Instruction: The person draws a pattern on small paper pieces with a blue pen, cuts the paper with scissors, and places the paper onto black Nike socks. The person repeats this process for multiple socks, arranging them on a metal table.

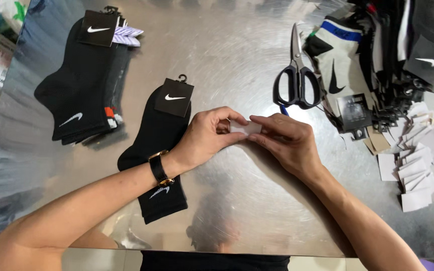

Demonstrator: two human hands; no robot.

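Steel counter [237, 55] is being worked at; black sock [159, 145] is lying left of centre. Small white label [245, 128] is being pinched mid-frame by left hand [207, 136] and right hand [287, 140], fingers narrow on its edges. Judged light, flimsy, best gripped by edges.

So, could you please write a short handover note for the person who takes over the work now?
Left hand: pinches one end of a small white sticker.
Right hand: pinches the other end; both hover just above the metal table.
Black sock with card tag: lies flat under the left wrist, no white sticker visible on it.
Done: a stack of tagged black socks at far left.
Left: a pile of socks at right, white stickers beside it, scissors nearby.
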